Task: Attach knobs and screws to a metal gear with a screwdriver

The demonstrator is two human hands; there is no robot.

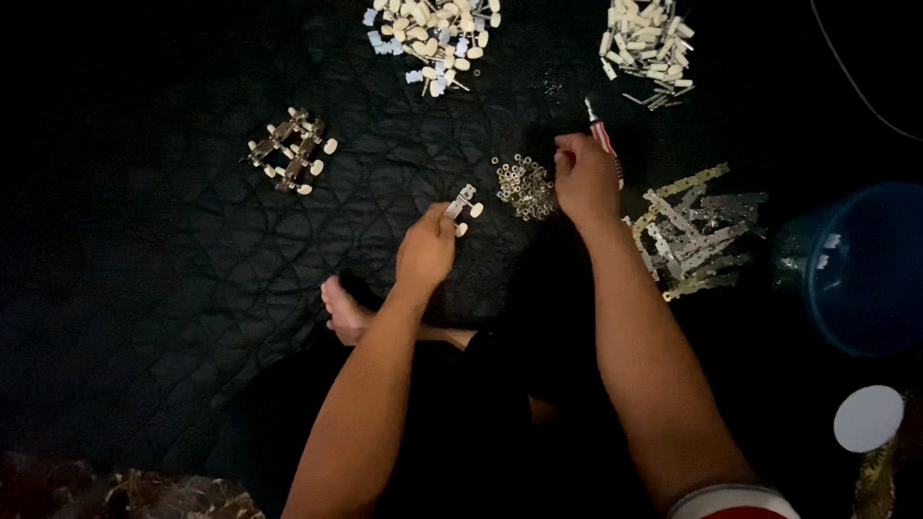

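A dark quilted cloth (144, 250) covers the floor, and every place here is given from the small heap of metal rings (524, 185) near the middle.

Far to the left of the rings, a little higher, lie some finished tuner strips (291, 151) with cream knobs. Up and to the left of the rings, at the top edge, is a pile of cream knob pegs (433, 31).

Just left of the rings and slightly lower is the left hand (426, 252). Its fingertips are pinched on a short metal tuner piece (463, 205) with white knobs, held above the cloth. Below this hand a bare foot (343, 309) shows.

Just right of the rings is the right hand (585, 179), closed around a screwdriver (602, 137) with a red and white handle, which points up and away.

Up and to the right of the rings lies a pile of cream posts (646, 46). To the right of the rings, beyond the right hand, is a heap of metal plates (700, 231). Farther right stands a blue bucket (865, 269), and below it a white round lid (868, 418).
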